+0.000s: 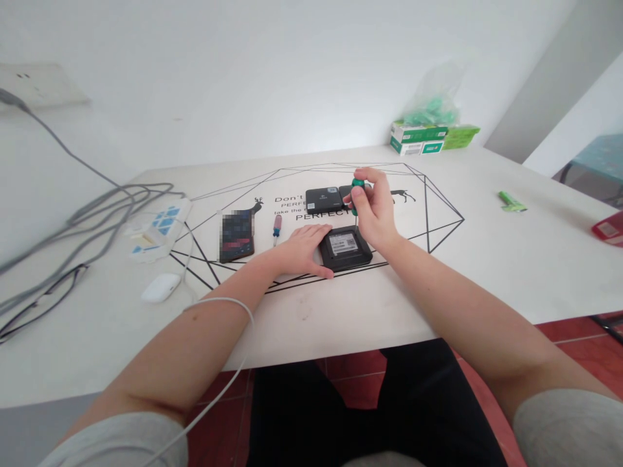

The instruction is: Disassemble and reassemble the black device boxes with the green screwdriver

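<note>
A black square device (pixel 341 260) lies on the table with a white label facing up. Against its left side rests my left hand (pixel 306 251), fingers and thumb spread along the edge. My right hand (pixel 376 211) grips a green-handled screwdriver (pixel 358 184), held upright with its shaft pointing down at the far right corner of the device. Whether the tip sits in a screw is too small to tell. Just behind is another black box (pixel 322 200), and a further dark piece beside it is partly hidden by my right hand.
Left of my hand lie a small blue-and-red screwdriver (pixel 277 227), a phone (pixel 236 235), a white case (pixel 161 287) and a power strip (pixel 165 227) with cables. Green boxes (pixel 418 134) stand by the wall at right. A green wrapper (pixel 512 202) lies further right.
</note>
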### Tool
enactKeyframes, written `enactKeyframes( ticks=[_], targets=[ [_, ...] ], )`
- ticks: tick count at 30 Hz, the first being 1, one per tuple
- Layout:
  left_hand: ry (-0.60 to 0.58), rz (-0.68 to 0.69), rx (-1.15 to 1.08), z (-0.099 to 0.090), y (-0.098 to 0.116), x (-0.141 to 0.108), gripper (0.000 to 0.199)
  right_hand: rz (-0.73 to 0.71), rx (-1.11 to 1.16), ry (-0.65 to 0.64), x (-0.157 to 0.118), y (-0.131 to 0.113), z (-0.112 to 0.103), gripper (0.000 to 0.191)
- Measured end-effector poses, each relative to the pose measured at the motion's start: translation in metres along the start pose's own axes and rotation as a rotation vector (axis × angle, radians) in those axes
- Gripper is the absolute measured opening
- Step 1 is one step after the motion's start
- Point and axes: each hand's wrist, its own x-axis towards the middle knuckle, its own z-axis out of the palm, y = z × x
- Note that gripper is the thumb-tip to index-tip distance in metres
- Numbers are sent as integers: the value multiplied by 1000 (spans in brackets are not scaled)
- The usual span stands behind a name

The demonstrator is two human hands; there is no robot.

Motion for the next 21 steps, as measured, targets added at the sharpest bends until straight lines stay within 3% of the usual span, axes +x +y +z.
enactKeyframes(
  ticks=[13, 21],
  targets=[
    [1, 5, -4, -1, 1, 0, 128, -54, -89, 62, 2, 9, 0, 42],
    [4, 10, -7, 0, -2, 0, 128, 14, -15, 16, 3, 5, -2, 38]
  ],
)
